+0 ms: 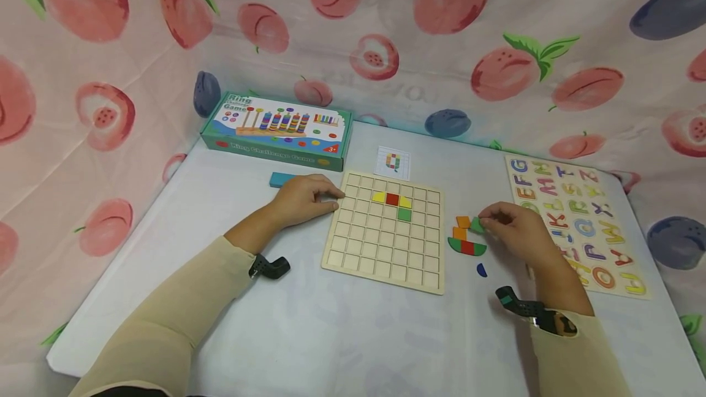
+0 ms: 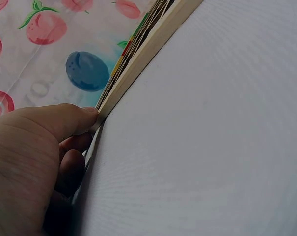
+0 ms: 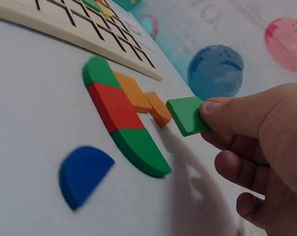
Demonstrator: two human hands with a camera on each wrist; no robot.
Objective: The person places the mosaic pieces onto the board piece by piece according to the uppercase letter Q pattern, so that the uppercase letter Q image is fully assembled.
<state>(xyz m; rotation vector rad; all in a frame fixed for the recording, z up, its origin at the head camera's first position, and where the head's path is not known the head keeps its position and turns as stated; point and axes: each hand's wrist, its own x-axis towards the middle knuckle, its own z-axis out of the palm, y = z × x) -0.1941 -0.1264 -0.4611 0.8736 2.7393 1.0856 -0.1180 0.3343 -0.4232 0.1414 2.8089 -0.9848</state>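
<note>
Green square (image 3: 183, 115) pinched in right hand (image 1: 515, 231), held off the desk (image 1: 331, 336) beside orange pieces (image 3: 132, 93).
Gripped by one side between thumb and forefinger, with other fingers loosely curled below; left hand (image 1: 306, 201) relaxed, part-bent, touching left edge of the gridded board (image 1: 371, 249).

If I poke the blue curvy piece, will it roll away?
Probably not: the blue piece lies flat on the table, so it would likely slide. It looks thick and solid, so probably stiff. Being small, it's likely light.
</note>
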